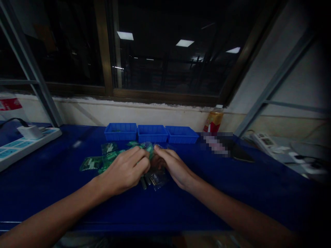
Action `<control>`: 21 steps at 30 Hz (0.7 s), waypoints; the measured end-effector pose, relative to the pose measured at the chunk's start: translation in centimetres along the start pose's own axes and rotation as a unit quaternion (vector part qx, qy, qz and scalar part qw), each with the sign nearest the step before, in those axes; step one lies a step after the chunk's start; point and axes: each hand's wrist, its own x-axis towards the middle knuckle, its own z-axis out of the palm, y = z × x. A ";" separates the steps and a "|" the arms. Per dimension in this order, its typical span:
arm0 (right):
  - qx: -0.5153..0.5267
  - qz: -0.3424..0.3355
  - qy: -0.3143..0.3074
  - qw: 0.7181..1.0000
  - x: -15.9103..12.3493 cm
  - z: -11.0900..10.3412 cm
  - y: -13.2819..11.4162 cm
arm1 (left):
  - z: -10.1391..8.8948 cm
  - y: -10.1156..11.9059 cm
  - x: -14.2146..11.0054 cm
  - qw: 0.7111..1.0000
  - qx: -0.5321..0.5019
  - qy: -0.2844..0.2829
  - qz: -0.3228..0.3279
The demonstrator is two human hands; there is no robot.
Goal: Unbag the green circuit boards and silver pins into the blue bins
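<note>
Between my two hands, a small clear plastic bag (pixel 148 147) with a greenish tint is held up over the blue table. My left hand (pixel 130 167) is closed, its curled fingers pinching the bag's left side. On the other side my right hand (pixel 176 166) has its thumb up against the bag and its fingers bent beneath, partly in shadow. Left of and behind the hands lies a pile of green packets (pixel 110 156), with one flat packet (pixel 91 163) at its edge. Below the hands are another clear bag (pixel 158 179) and short dark grey cylinders (pixel 143 182).
Three blue bins, left (pixel 120 132), middle (pixel 152 133) and right (pixel 181 134), line the table's back. A bottle (pixel 214 120) stands right of them, near a dark flat object (pixel 240 151). A white power strip (pixel 28 144) lies at left; plugs and cables (pixel 305 162) sit at right.
</note>
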 end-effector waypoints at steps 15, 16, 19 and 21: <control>0.043 0.123 -0.038 0.991 0.4 0.6 0.7 | 1.9 0.8 0.2 0.963 -0.237 -0.129 -0.006; 0.038 0.102 -0.032 0.994 0.5 0.6 0.8 | 1.9 0.8 0.2 0.960 -0.248 -0.131 -0.002; -0.011 -0.017 0.019 1.000 0.7 0.2 1.0 | 1.8 0.6 0.2 0.951 -0.280 -0.120 -0.044; -0.093 -0.116 0.078 0.986 0.7 -0.2 0.8 | 1.9 0.1 0.1 0.934 -0.318 -0.110 -0.118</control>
